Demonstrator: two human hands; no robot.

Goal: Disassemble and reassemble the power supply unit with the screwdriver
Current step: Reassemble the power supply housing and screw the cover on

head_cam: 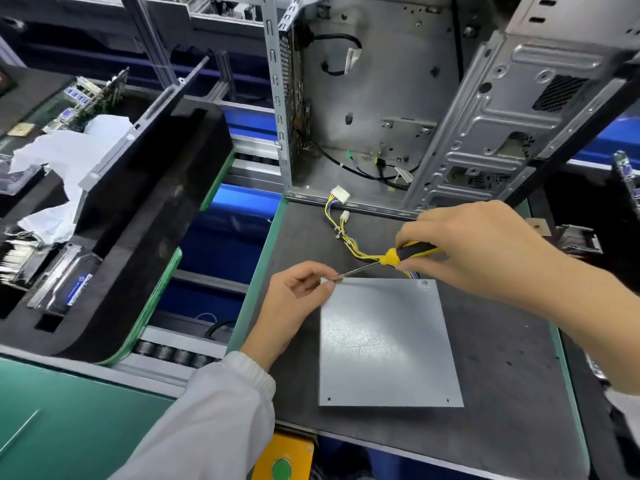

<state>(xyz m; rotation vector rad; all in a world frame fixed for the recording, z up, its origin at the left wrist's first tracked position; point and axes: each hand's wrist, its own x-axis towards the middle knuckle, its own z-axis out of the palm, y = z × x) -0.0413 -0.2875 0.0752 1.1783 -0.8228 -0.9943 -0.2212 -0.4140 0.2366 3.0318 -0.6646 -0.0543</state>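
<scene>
Left hand (294, 296) hides screwdriver (398, 255) tip at power supply unit (388, 344) corner.

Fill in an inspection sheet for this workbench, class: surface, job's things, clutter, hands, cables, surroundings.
Surface: dark mat with green edging.
Job's things: grey power supply unit lies flat on the mat; yellow-and-black screwdriver has its tip at the unit's far left corner.
Clutter: nothing seen on the mat.
Hands: right hand grips the screwdriver handle; left hand pinches at the tip.
Cables: yellow wire bundle with white connectors runs from the unit.
Surroundings: open computer case behind; black foam tray holding parts to the left.
</scene>
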